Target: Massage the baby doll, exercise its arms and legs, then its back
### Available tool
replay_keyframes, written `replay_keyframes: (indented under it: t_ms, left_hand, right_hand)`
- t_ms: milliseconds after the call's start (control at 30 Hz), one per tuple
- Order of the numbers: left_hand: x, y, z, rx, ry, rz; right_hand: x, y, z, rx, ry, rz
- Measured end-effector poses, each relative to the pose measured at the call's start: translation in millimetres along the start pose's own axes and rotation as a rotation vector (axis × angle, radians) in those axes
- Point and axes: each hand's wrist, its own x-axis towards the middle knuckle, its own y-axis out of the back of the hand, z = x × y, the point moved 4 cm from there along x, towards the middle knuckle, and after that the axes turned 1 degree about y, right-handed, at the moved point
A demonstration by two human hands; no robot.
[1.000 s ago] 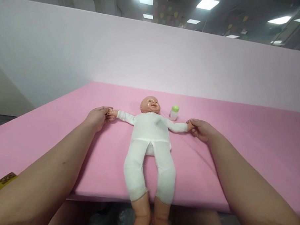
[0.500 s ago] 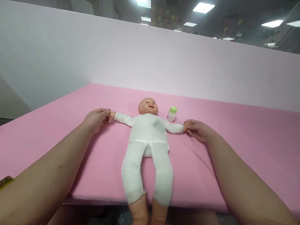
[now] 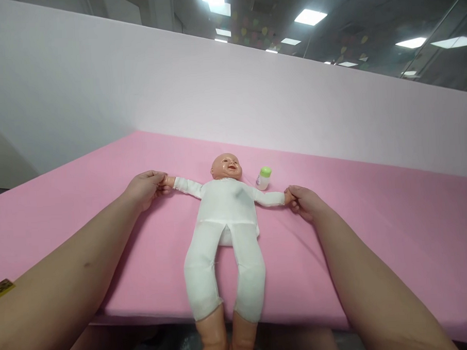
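Observation:
A baby doll [image 3: 227,203] with a white cloth body lies on its back, its head away from me and its legs over the near edge. Both its arms are stretched out sideways. My left hand [image 3: 146,189] is closed on the doll's hand at the left. On the other side, my right hand [image 3: 303,200] pinches the doll's other hand between thumb and fingers. Just beyond the doll's arm on the right stands a small bottle [image 3: 263,178] with a green cap, touched by neither hand.
The pink padded table top [image 3: 115,221] stretches to both sides of the doll. A white partition [image 3: 230,98] rises along its far edge. At the far left, a yellow tag [image 3: 1,290] shows beside my forearm.
My right hand has closed more tightly round the doll's hand. My left hand keeps its hold. The whole view has shifted slightly, so the doll and bottle appear a little further left.

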Motion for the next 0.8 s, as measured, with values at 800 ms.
replay_keyframes:
  t_ms: [800]
  left_hand:
    - [6.5,4.2,-4.2,0.007,-0.027,-0.059]
  right_hand:
    - [-1.9,3.9,1.8,-0.009,0.037,-0.113]
